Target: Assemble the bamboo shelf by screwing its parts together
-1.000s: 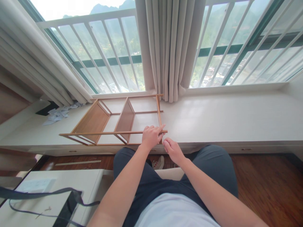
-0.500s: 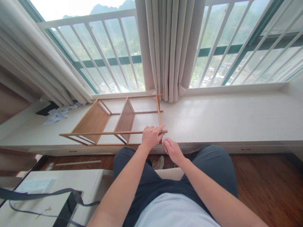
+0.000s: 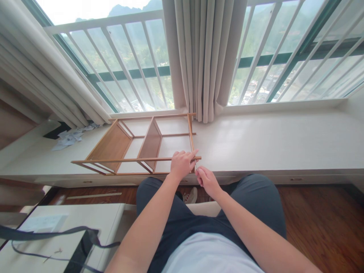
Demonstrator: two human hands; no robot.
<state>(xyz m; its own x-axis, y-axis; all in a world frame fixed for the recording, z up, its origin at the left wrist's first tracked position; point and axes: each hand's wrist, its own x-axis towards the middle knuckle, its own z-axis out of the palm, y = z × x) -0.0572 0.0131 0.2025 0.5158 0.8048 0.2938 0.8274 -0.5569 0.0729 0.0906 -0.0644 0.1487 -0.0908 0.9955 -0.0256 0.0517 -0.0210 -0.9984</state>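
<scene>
1. Change since the earlier frames: the wooden rack [image 3: 149,141] is lying where it was, and both hands are keeping nearly the same places; only the thin metallic tool [image 3: 196,164] is showing a slightly different slant.
2. Left hand [image 3: 181,164], one: reaching forward with the forearm angling inward, back of the hand facing up. The index finger is extending over the near rail, the other fingers are curling below it, and the hand is gripping the rack close to its right-hand end.
3. Right hand [image 3: 207,178], one: coming in from the right, just beside the left hand, wrist nearly straight. Thumb and fingers are pinching the tool.
4. Tool, one: pointing up and leftward toward the left fingertips at the rack's corner; its tip is too small for any contact to be told.
5. Rack, brown, open-framed: resting on its side along the white tabletop [image 3: 273,140], a wide end panel [image 3: 110,147] standing at the left, a middle panel dividing the frame. The near rail is running along the tabletop's front edge.
6. Paper scraps [image 3: 68,138], white: lying at the tabletop's left end.
7. Curtain [image 3: 203,60], beige: hanging between two railed windows behind the rack.
8. Strap [image 3: 51,233], dark: trailing across a white cabinet [image 3: 109,216] at lower left.
</scene>
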